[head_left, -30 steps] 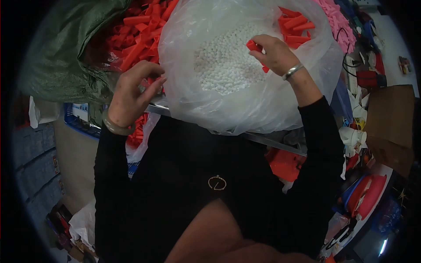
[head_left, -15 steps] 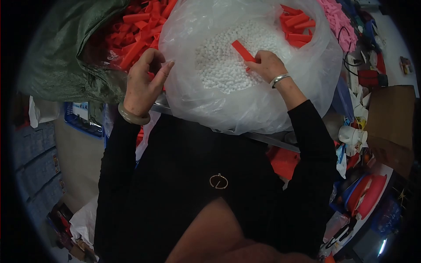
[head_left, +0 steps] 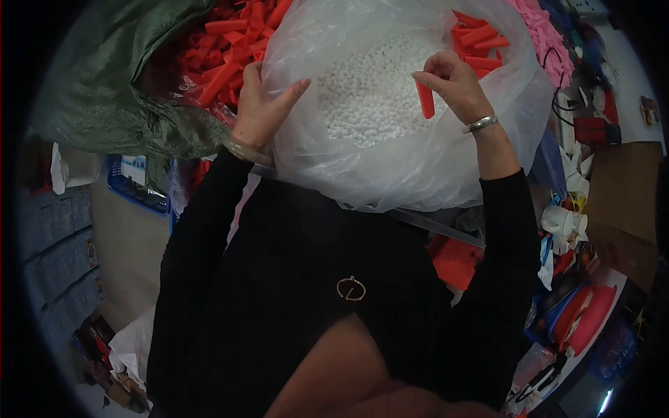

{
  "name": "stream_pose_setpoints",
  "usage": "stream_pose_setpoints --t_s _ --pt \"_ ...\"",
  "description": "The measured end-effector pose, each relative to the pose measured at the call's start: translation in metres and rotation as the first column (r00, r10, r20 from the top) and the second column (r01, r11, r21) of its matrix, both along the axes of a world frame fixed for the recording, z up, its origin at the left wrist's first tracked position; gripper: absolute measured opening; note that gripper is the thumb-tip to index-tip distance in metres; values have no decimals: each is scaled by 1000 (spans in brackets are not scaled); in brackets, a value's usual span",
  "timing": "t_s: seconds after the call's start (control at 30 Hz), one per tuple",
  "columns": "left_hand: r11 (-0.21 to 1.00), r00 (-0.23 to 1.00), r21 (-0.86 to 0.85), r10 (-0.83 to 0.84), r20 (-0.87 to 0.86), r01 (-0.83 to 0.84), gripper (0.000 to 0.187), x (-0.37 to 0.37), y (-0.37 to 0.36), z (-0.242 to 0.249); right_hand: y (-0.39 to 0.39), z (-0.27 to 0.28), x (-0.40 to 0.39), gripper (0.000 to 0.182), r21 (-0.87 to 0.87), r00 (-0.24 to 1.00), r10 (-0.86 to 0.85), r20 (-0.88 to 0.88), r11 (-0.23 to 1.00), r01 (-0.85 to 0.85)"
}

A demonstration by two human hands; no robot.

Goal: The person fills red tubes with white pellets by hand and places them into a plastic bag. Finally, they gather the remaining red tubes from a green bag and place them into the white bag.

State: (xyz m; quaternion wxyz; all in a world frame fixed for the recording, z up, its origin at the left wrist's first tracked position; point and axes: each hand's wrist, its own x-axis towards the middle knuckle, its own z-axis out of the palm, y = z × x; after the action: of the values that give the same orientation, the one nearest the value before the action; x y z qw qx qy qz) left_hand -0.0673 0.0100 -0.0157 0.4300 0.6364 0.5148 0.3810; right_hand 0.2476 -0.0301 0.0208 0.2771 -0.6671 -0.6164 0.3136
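My right hand (head_left: 456, 87) pinches a red piece (head_left: 426, 100), which hangs down over the white beads (head_left: 376, 87) in a clear plastic bag (head_left: 390, 174). My left hand (head_left: 263, 111) is at the bag's left side, thumb and fingers apart, nothing seen in it. Beside it, red pieces (head_left: 226, 59) fill a dark green sack (head_left: 90, 90). More red pieces (head_left: 479, 43) lie at the upper right of the beads.
Pink pieces (head_left: 543, 35) lie at the top right. A cardboard box (head_left: 622, 202) and a white object (head_left: 559, 220) are on the right. A blue basket (head_left: 139, 198) stands low on the left.
My right hand has moved right and up a little, and the red piece now points down. My left hand has shifted right towards the bag, its fingers wider apart.
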Motion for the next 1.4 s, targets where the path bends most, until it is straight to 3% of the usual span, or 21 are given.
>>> stream_pose_setpoints --t_s 0.07,0.1,0.17,0.2,0.27,0.4,0.5,0.57,0.67,0.8,0.87,0.93,0.97,1.0,1.03,1.07,1.13,1.17,1.23,1.27,1.4 --pt "997 1000 -73 2 -15 -3 59 4 2 0 -3 3 -2 25 22 999 -1 -51 1000 2" --pt "984 995 -168 -44 88 58 54 10 2 7 -5 7 -5 25 23 998 -5 -55 1000 6" --pt "958 977 -253 -86 193 134 49 21 1 12 -12 14 -18 18 -35 966 76 249 997 -70" --pt "955 957 -257 -74 282 150 44 26 0 13 -14 14 -24 18 -36 966 73 248 997 -66" --pt "950 928 -262 -64 367 169 40 32 -2 16 -17 9 -33 17 -96 841 142 521 990 -107" --pt "956 860 -189 -101 500 223 36 33 -6 36 -21 -35 -34 14 -274 761 255 597 956 -105" --pt "959 853 -180 -97 514 217 36 31 -9 39 -20 -51 -43 18 -305 823 240 516 949 -85" --pt "961 853 -173 -98 512 215 36 32 -10 38 -16 -54 -63 21 -239 960 106 260 970 -42" --pt "969 855 -135 -113 507 208 37 34 -9 37 4 -65 -101 22 -116 992 14 122 993 0" --pt "965 871 -125 -148 468 232 37 25 -9 36 26 -66 -119 21 -69 998 46 -49 996 -50" --pt "967 879 -127 -139 456 219 38 12 -7 33 23 -44 -113 26 -194 864 73 -498 962 -193" --pt "978 941 -46 -185 282 205 45 2 -4 29 19 -26 -96 26 -175 853 109 -511 958 -228" --pt "978 942 -48 -182 282 203 45 0 -7 33 16 -18 -87 25 -156 842 134 -522 956 -249" --pt "972 993 215 -73 -96 92 50 -2 -11 43 12 -9 -79 25 -157 843 134 -521 956 -248" --pt "872 899 482 145 -413 81 55 -2 -13 51 8 0 -71 24 -163 823 155 -547 944 -286" --pt "871 900 484 146 -411 80 55 -1 -11 58 4 8 -65 23 -166 801 177 -572 931 -325" --pt "594 903 777 189 -387 208 62 3 -10 69 0 21 -57 22 -133 793 209 -573 931 -341" --pt "591 903 780 191 -384 207 62 9 -13 70 -3 27 -54 22 -104 783 238 -575 928 -358" --pt "689 882 552 -392 -262 470 59 29 -21 72 -7 38 -47 23 -70 753 297 -587 908 -412" --pt "744 858 444 -495 -136 499 53 40 -25 69 -9 43 -46 23 -39 719 350 -601 885 -464" --pt "708 750 354 -661 25 611 36 60 -19 34 -17 59 -44 23 23 698 409 -588 871 -491"
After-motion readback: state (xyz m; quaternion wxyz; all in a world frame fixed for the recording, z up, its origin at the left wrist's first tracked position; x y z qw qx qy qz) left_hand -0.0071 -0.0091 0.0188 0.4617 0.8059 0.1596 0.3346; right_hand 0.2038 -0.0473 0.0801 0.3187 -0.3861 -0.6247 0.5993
